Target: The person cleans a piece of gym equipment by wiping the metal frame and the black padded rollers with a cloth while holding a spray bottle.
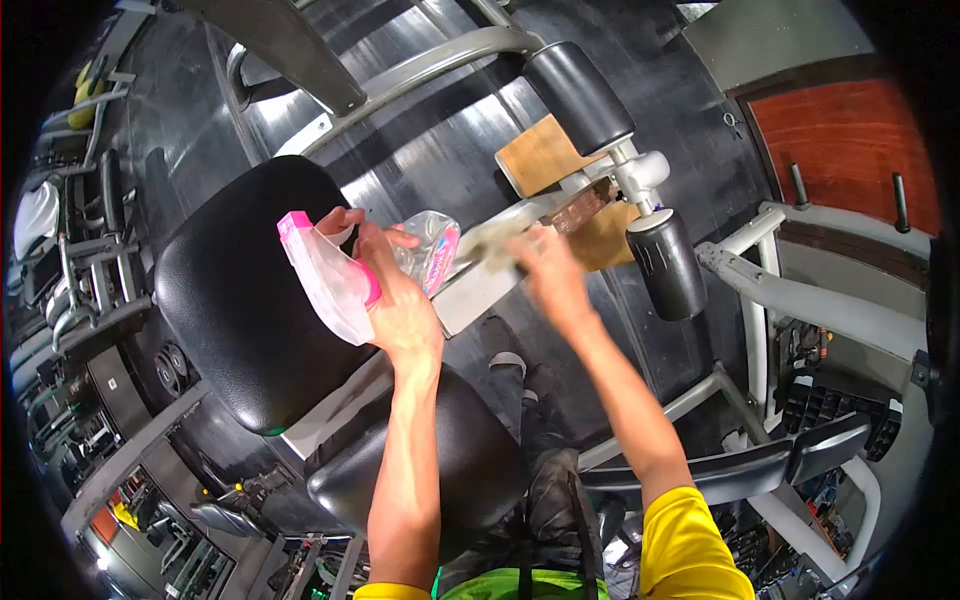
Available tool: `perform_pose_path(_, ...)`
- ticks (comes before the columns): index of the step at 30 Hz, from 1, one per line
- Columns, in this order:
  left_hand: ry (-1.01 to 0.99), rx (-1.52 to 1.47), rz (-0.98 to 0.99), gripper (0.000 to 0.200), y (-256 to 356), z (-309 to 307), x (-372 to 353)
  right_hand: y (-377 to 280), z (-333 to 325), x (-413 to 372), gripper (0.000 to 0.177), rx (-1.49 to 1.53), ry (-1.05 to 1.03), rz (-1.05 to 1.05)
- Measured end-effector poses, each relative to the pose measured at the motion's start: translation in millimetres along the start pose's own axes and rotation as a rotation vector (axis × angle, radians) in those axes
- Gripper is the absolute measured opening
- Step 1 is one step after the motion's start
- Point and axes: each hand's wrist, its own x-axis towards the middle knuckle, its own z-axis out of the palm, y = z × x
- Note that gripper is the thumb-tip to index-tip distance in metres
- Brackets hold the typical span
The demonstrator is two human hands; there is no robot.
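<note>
My left hand [398,296] grips a clear spray bottle [428,249] with a pink and white trigger head [322,272], held over the black seat pad [235,300] of a gym machine. My right hand [548,270] is blurred and presses a greyish cloth [490,243] against the machine's grey metal frame bar [478,288], just right of the bottle. Both forearms reach up from yellow sleeves at the bottom.
Two black roller pads [580,95] [665,265] sit on a white post to the upper right. A second black pad [440,470] lies below the seat. Grey frame tubes [810,300] and racks of weights surround the machine. My dark trouser leg and shoe [510,370] stand on the black floor.
</note>
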Motion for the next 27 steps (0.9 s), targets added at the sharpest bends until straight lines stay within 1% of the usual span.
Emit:
perform_pose_path(1,-0.005,-0.089,-0.064,0.026,1.2,0.5,-0.6,19.5,-12.6,14.9,0.045,-0.171,0.107,-0.069)
perform_pose_path(2,-0.001,-0.096,-0.066,0.026,2.3,1.4,-1.1,34.5,-21.6,27.5,0.041,-0.346,0.217,-0.142)
perform_pose_path(3,-0.009,-0.113,-0.068,0.026,3.6,1.0,-1.8,40.1,-22.4,34.6,0.041,-0.352,0.217,-0.146)
perform_pose_path(5,-0.013,-0.129,-0.068,0.026,5.5,-0.3,-1.1,49.0,-17.1,44.9,0.037,-0.22,0.209,-0.115)
perform_pose_path(6,-0.022,-0.113,-0.08,0.026,6.5,-1.2,-1.1,17.3,-15.3,36.9,0.04,-0.116,0.177,-0.229)
perform_pose_path(7,-0.029,-0.097,-0.094,0.026,7.5,-1.4,-1.9,-8.8,-8.1,28.2,0.043,-0.112,0.163,-0.381)
perform_pose_path(8,-0.023,-0.096,-0.097,0.026,8.4,-0.9,-2.7,-20.5,5.5,10.8,0.043,-0.04,0.009,-0.328)
perform_pose_path(10,0.002,-0.071,-0.07,0.026,9.8,2.3,-2.0,-51.0,21.2,-16.5,0.046,0.014,-0.099,-0.366)
perform_pose_path(12,0.0,-0.053,-0.06,0.024,12.3,0.2,-1.6,-69.0,11.4,-14.5,0.045,0.068,-0.214,-0.393)
perform_pose_path(14,-0.003,-0.031,-0.031,0.02,10.9,-1.9,-0.7,-59.6,-4.0,11.9,0.051,-0.079,-0.202,-0.419)
perform_pose_path(15,-0.002,-0.032,-0.04,0.019,11.3,-2.3,-0.6,-46.2,-8.6,34.0,0.056,-0.225,-0.197,-0.404)
perform_pose_path(16,0.001,-0.031,-0.043,0.019,11.5,-1.9,-0.5,-35.9,-11.5,56.2,0.055,-0.418,-0.154,-0.402)
perform_pose_path(17,0.011,-0.039,-0.047,0.019,12.1,-1.8,-1.0,-14.4,-12.8,86.0,0.05,-0.43,-0.172,-0.47)
perform_pose_path(18,0.018,-0.047,-0.051,0.019,12.3,-2.3,-1.6,7.4,-6.3,106.0,0.045,-0.525,-0.233,-0.367)
perform_pose_path(19,-0.003,-0.048,-0.063,0.02,8.1,-4.1,-2.6,21.8,-0.5,120.8,0.041,-0.59,-0.412,-0.22)
perform_pose_path(20,-0.005,-0.05,-0.062,0.02,8.4,-3.7,-2.6,18.2,1.5,128.6,0.041,-0.59,-0.41,-0.219)
perform_pose_path(22,0.007,-0.048,-0.065,0.021,9.9,-1.6,-2.8,2.0,15.8,140.7,0.038,-0.757,-0.868,-0.105)
perform_pose_path(23,0.019,-0.039,-0.068,0.022,10.1,-1.1,-2.9,0.3,30.0,141.5,0.036,-0.778,-0.869,-0.126)
perform_pose_path(24,0.02,-0.034,-0.073,0.022,9.1,-2.4,-3.0,-16.5,33.5,140.3,0.036,-0.776,-0.876,-0.125)
perform_pose_path(26,0.024,-0.046,-0.06,0.022,7.0,-3.1,-2.6,-60.7,22.1,132.6,0.032,-0.736,-1.15,-0.253)
perform_pose_path(27,0.026,-0.049,-0.062,0.022,6.4,-3.0,-2.5,-64.7,20.5,119.8,0.029,-0.475,-1.088,-0.266)
